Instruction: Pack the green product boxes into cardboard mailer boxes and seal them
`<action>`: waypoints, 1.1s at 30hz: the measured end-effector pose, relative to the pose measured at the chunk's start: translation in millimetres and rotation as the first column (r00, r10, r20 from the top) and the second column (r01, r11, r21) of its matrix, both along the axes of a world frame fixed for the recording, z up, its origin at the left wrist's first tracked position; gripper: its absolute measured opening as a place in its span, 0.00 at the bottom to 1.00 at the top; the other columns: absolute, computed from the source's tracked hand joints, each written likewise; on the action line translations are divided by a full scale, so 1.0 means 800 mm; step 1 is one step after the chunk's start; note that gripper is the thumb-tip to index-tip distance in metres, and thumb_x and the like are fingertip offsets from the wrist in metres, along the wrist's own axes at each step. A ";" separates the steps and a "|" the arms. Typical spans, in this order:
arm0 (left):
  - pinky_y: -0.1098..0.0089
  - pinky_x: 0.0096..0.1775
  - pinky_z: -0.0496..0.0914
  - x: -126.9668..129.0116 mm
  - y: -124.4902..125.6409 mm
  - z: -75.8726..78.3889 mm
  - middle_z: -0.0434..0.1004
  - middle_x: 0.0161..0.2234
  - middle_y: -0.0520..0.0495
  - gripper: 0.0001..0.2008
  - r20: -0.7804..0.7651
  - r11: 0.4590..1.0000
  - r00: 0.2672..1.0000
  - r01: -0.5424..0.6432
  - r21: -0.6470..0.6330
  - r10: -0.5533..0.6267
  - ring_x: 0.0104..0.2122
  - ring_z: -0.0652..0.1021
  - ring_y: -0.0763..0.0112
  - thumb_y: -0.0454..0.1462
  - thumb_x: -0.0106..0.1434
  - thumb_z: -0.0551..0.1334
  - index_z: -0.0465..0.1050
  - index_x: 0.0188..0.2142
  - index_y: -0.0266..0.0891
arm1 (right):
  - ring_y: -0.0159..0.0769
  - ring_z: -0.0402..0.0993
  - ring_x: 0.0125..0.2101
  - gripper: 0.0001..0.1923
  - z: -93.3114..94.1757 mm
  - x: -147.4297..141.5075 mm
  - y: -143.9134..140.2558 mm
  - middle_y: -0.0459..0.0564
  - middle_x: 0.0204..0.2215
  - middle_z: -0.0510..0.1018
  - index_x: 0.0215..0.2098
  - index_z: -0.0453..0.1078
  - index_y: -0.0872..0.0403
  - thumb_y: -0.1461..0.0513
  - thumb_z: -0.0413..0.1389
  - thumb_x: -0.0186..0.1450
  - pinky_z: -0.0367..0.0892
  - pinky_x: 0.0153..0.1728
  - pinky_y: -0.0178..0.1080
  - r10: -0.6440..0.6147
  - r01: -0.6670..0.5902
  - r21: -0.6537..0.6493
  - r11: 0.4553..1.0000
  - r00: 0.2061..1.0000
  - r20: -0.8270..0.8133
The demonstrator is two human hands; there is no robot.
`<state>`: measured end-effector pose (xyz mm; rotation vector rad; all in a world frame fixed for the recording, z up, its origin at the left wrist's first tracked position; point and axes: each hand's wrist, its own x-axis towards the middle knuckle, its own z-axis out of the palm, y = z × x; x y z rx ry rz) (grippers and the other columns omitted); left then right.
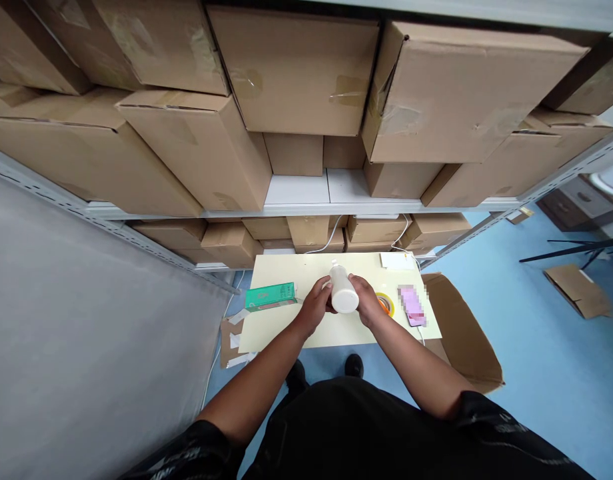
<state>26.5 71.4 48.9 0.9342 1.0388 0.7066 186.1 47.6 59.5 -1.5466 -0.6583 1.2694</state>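
Note:
A white bottle (344, 293) is held above the pale yellow table (281, 333), tilted so that its round base faces me. My left hand (315, 307) is closed on its left side. My right hand (366, 301) grips it from the right. The narrow top end points away, and its detail is too small to make out. To the left of my left hand lies a green box (270, 297). A yellow and orange tape roll (389, 303) sits beside my right hand, partly covered by it.
A phone (412, 305) with a pixelated screen and a flat white item (397, 261) lie on the table's right side. Shelves (306, 209) stacked with cardboard boxes (296, 73) rise behind. An open carton (464, 327) stands on the floor at right; cables run nearby.

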 end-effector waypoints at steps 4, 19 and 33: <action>0.63 0.34 0.77 0.001 0.000 0.000 0.78 0.39 0.44 0.35 -0.012 1.000 1.000 -0.019 0.004 0.019 0.37 0.79 0.62 0.59 0.65 0.62 0.68 0.62 0.41 | 0.38 0.72 0.27 0.32 0.004 -0.003 -0.001 0.48 0.33 0.81 0.50 0.72 0.52 0.38 0.61 0.59 0.63 0.27 0.38 -0.041 0.026 -0.124 0.992 0.993 -0.113; 0.59 0.47 0.74 -0.005 -0.002 -0.001 0.82 0.47 0.42 0.32 0.028 0.995 0.999 0.030 0.091 -0.032 0.46 0.81 0.57 0.51 0.61 0.68 0.65 0.60 0.42 | 0.39 0.75 0.36 0.32 -0.015 -0.003 -0.003 0.48 0.40 0.81 0.57 0.72 0.50 0.50 0.67 0.56 0.69 0.39 0.42 -0.003 0.016 0.097 0.995 0.991 -0.134; 0.55 0.55 0.72 -0.012 -0.012 -0.017 0.76 0.58 0.37 0.35 0.116 0.985 0.993 0.015 0.172 -0.036 0.54 0.79 0.54 0.43 0.55 0.75 0.68 0.61 0.41 | 0.45 0.74 0.44 0.23 -0.011 -0.007 -0.007 0.48 0.42 0.81 0.50 0.75 0.49 0.54 0.66 0.57 0.69 0.45 0.44 0.231 -0.221 0.157 0.963 0.971 -0.052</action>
